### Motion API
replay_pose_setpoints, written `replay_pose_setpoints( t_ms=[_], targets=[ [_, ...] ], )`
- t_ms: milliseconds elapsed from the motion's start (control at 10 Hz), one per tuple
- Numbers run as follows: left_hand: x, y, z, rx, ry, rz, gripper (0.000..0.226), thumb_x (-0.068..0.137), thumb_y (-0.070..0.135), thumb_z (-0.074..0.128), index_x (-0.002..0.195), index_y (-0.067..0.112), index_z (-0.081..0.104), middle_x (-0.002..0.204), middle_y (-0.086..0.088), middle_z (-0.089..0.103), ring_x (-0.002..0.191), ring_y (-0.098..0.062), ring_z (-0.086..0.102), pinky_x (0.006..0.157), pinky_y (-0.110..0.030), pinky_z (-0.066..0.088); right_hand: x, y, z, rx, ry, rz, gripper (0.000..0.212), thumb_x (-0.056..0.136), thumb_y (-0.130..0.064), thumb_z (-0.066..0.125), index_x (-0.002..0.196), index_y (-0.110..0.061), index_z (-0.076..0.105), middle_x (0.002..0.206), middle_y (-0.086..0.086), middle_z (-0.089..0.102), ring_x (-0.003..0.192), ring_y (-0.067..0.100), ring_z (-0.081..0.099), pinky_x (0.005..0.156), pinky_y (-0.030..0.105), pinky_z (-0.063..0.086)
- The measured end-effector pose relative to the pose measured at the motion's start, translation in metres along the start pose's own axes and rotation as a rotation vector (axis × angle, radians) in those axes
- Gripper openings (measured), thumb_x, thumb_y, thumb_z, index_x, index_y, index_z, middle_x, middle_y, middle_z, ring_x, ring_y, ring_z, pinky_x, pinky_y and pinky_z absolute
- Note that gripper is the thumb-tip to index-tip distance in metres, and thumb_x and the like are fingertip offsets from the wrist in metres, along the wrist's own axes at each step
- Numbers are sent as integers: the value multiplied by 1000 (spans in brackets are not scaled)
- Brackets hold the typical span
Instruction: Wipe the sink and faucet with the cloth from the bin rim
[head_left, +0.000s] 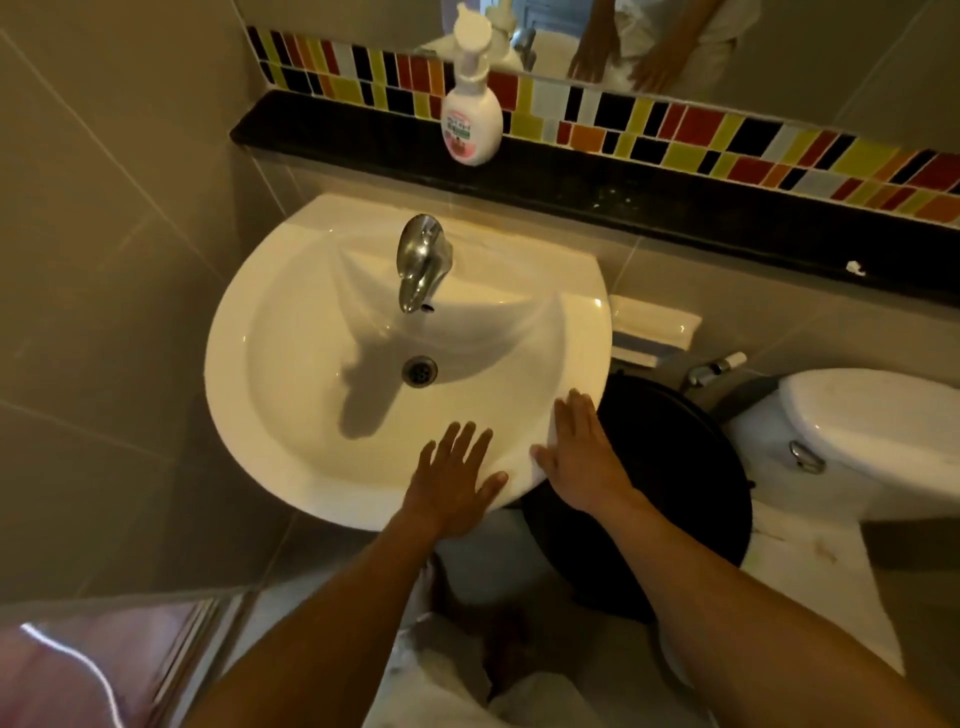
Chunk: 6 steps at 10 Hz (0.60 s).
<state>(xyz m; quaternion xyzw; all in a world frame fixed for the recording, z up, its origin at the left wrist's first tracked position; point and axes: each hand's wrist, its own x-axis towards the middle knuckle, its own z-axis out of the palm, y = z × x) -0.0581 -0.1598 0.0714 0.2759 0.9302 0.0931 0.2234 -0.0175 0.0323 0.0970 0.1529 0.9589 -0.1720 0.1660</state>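
A white wall-hung sink (291, 415) fills the middle of the view, with a chrome faucet (422, 262) at its back and a metal drain (419, 371) in the bowl. My left hand (454, 480) lies flat with fingers spread on the sink's front rim. My right hand (582, 452) rests flat on the front right rim, fingers together, empty. A round black bin (670, 467) stands under the sink's right side. No cloth shows on its rim or in either hand.
A white pump soap bottle (471, 111) stands on the black ledge (675, 202) behind the sink. A white soap dish (654, 325) hangs on the wall to the right. The toilet cistern (872, 431) sits at the far right. A mirror above reflects both hands.
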Motion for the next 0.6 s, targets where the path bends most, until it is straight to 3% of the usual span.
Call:
replay_pose_setpoints(
  t_ms=[200, 400, 500, 600],
  targets=[
    [-1, 0, 7, 5, 47, 28, 66, 94, 59, 13, 151, 26, 12, 161, 2, 15, 149, -17, 3, 119, -41, 6, -1, 2, 2, -3, 28, 11, 77, 94, -50, 37, 150, -12, 0, 160, 6, -7, 146, 21, -11, 120, 42, 6],
    [-3, 0, 8, 2, 66, 33, 67, 93, 60, 13, 150, 24, 20, 158, 1, 24, 148, -18, 10, 118, -40, 13, -2, -1, -14, 22, -29, 16, 73, 95, -50, 36, 151, -15, 5, 161, 6, -4, 147, 23, -6, 120, 43, 6],
    [-3, -1, 10, 6, 81, 32, 67, 93, 61, 13, 149, 25, 22, 157, 1, 27, 148, -17, 12, 117, -39, 16, -7, -15, -63, 393, 27, 2, 54, 94, -47, 42, 143, -24, 34, 146, 7, 41, 136, 26, 36, 111, 42, 32],
    [-5, 1, 8, -7, 98, 33, 66, 94, 60, 14, 149, 24, 24, 157, 1, 29, 147, -17, 13, 117, -39, 17, -59, -25, -154, 782, 391, -160, 24, 96, -36, 43, 115, -29, 57, 108, -1, 64, 102, 14, 62, 91, 33, 51]
  ],
)
